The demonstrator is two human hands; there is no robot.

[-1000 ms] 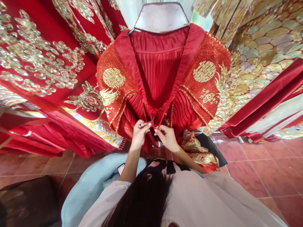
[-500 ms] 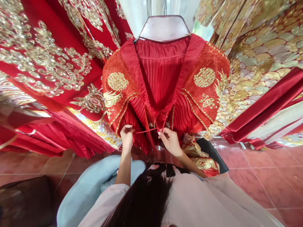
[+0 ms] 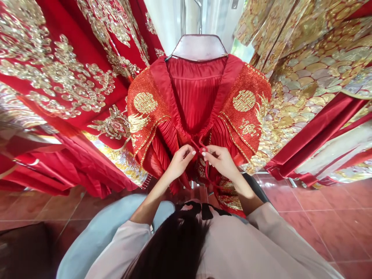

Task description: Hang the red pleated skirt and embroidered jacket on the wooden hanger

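Observation:
A red robe with gold embroidery [image 3: 148,112] hangs open on a hanger [image 3: 199,47] straight ahead of me. Inside it shows a pleated red lining [image 3: 196,93]. Thin red tie cords [image 3: 200,145] meet at the bottom of the collar opening. My left hand [image 3: 181,162] pinches the cords from the left, fingers closed. From the right, my right hand [image 3: 222,159] pinches them too, fingertips almost touching the left hand's. A loose cord end dangles below my right hand.
More red and gold embroidered garments [image 3: 58,85] hang close on the left. Gold scale-patterned fabric [image 3: 314,69] with red trim hangs on the right. The floor is red tile [image 3: 319,217]. A window is behind the hanger.
Half a second ago my left hand had drawn a cord out to the left. Both hands have since come together and risen to the knot at the collar opening.

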